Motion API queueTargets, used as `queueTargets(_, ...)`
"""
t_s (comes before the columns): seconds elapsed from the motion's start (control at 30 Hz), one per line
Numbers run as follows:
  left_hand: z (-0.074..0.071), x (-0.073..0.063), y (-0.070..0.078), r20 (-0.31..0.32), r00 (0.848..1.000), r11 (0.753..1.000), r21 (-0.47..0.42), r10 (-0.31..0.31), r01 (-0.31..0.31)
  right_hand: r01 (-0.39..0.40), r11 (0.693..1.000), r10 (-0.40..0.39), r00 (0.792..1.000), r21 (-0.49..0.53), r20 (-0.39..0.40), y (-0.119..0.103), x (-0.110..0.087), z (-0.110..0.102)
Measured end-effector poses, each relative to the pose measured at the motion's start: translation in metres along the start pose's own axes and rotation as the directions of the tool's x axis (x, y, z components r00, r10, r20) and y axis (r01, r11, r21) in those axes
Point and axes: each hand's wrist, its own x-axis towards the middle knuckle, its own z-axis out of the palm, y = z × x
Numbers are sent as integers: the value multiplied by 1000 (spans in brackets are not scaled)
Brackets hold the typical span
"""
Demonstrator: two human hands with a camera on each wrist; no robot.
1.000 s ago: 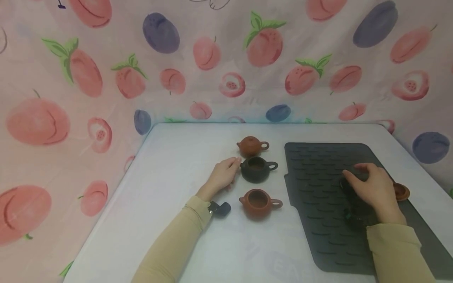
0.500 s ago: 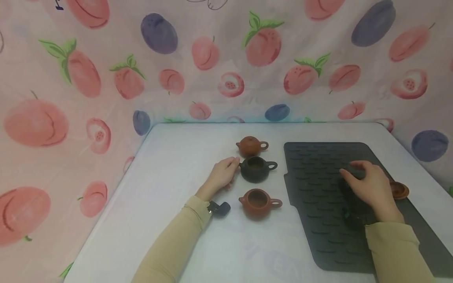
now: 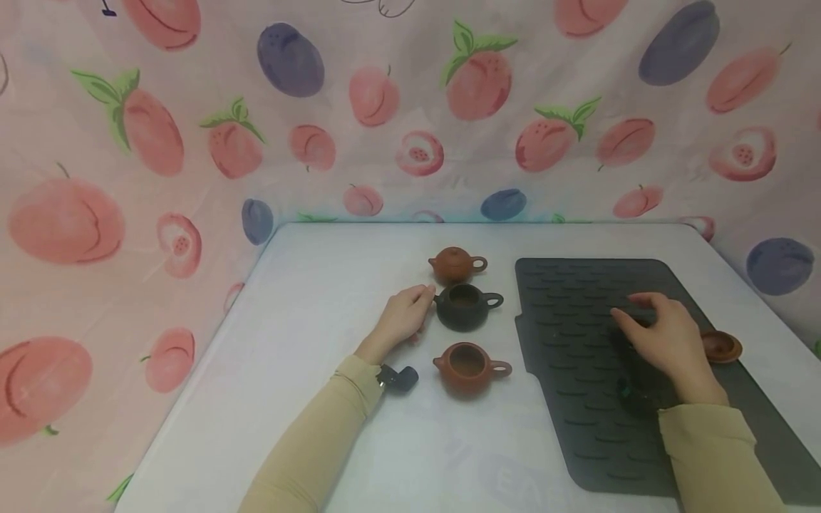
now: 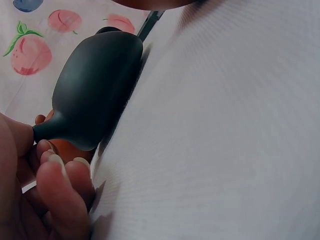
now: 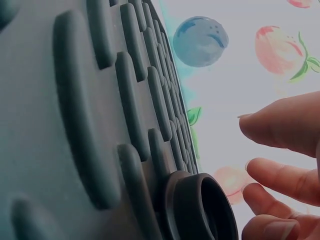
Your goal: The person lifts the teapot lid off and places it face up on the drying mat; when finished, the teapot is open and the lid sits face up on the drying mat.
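Note:
My left hand (image 3: 403,315) pinches the spout tip of a small black teapot (image 3: 463,313), which stands lidless on the white table; the left wrist view shows the black teapot (image 4: 97,85) with thumb and fingertips at its spout. My right hand (image 3: 670,343) is above the dark ribbed mat (image 3: 577,427), thumb and fingers spread with nothing between them. Just beside those fingers (image 5: 280,125), in the right wrist view, a dark round lid (image 5: 182,210) lies hollow side up on the mat. In the head view the right hand mostly hides it.
An orange-brown teapot (image 3: 452,266) with its lid on stands behind the black one. Nearer the front is an open reddish-brown teapot (image 3: 466,381). An upturned brown lid (image 3: 722,346) sits by the mat's right edge. A fruit-print cloth (image 3: 385,164) hangs behind the table.
My right hand has shifted slightly left over the mat, uncovering more of the brown lid. The left hand and the teapots have stayed in place.

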Motion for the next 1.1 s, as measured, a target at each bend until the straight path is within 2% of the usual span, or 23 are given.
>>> queueTargets(0.43, 0, 0, 0, -9, 1000, 1000, -15, -5, 5, 1, 1000, -1, 1000, -3, 17, -2, 0, 3)
queueTargets(0.73, 0, 2, -2, -7, 999, 999, -36, -35, 35, 2, 1000, -2, 1000, -6, 16, -11, 0, 0)
queueTargets(0.83, -1, 4, -1, 27, 999, 998, -55, -35, 37, 18, 1000, -18, 999, 10, 34, -19, 2, -1)
queueTargets(0.97, -5, 10, -1, 77, 996, 993, -105, -45, 53, 83, 996, -86, 994, 39, 74, -38, 10, 2)
queueTargets(1.1, -11, 18, -3, 70, 995, 984, -164, -65, 76, 134, 989, -143, 976, 67, 161, -69, 23, 11)
